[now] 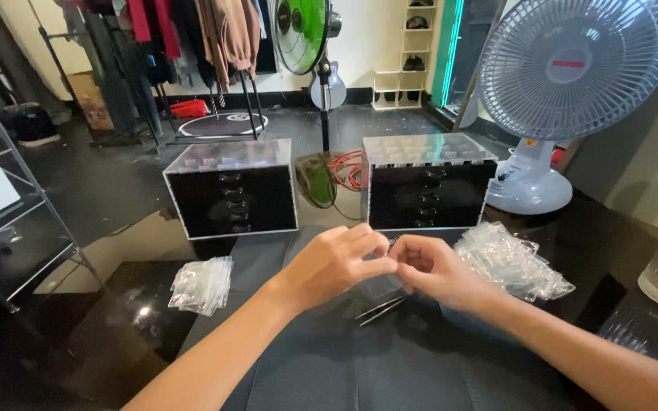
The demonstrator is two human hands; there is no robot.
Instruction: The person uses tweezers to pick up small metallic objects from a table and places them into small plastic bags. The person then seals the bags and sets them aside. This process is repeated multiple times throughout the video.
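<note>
— So, what is on the table (154,335)?

— It is a dark, glossy top that mirrors the light, with a grey mat (359,358) laid across the middle. Both hands meet above that mat. The left hand (336,262) has its fingers bent inward, thumb and fingertips pinched on a small clear plastic bag (384,288); the right hand (432,270) is curled the same way and pinches the same bag from the other side. The two hands touch at the fingertips.

— And the bag itself?

— It hangs between and just under the fingers, over the centre of the mat. Slim metal tweezers (378,308) lie on the mat just beneath it.

— What else lies about?

— A small stack of clear zip bags (201,284) sits to the left of the mat, and a bigger, looser heap of clear bags (512,262) to the right. Behind the hands stand two black drawer boxes with clear tops: the left box (231,190) and the right box (428,183), with a coil of red cable (350,169) between them.

— And the room?

— A white desk fan (565,91) stands at the table's far right corner. Beyond, on a dark floor, there is a green standing fan (302,34), a clothes rack (184,38) hung with garments, a white shelf (409,53) against the wall, and a metal shelving frame (9,205) at the left edge.
</note>
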